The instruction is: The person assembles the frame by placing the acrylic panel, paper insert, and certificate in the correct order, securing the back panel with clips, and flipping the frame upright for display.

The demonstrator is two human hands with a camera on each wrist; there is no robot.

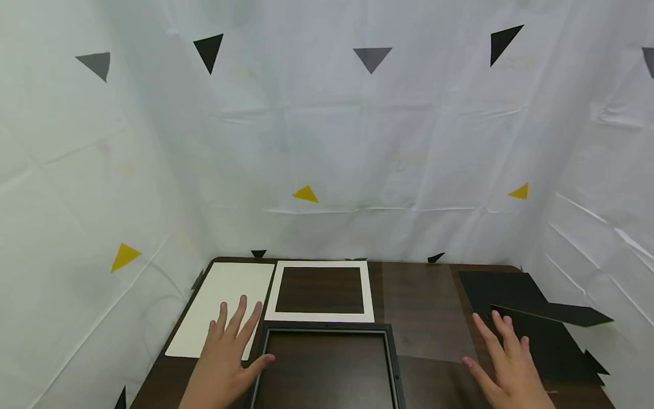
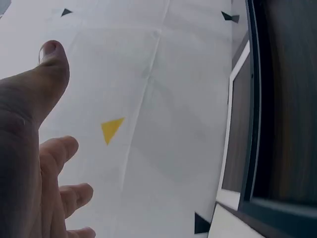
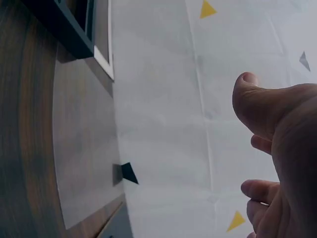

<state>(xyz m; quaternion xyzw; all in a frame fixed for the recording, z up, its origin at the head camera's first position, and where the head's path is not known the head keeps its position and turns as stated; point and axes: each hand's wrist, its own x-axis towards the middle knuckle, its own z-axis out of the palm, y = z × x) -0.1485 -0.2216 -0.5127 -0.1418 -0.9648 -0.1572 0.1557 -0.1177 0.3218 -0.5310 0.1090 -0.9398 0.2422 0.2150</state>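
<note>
My left hand [image 1: 225, 355] hovers with spread fingers over the cream board [image 1: 232, 284] and beside the left bar of a black picture frame [image 1: 327, 326]. In the left wrist view, nothing sits between its thumb and fingers. On the other side, my right hand [image 1: 508, 363] is also spread and holds nothing. It overlaps the black backing board [image 1: 541, 341] in the head view, close to the raised stand flap [image 1: 557, 312]. Behind the picture frame lies a white mat [image 1: 319, 317] with a rectangular opening. A clear sheet [image 1: 419, 309] lies between the mat and the backing board.
A dark wood-grain table [image 1: 375, 278] carries all the pieces. White sheeting [image 1: 327, 142] with black, grey and yellow triangles surrounds it at the back and both sides. The stand flap sticks up at the right.
</note>
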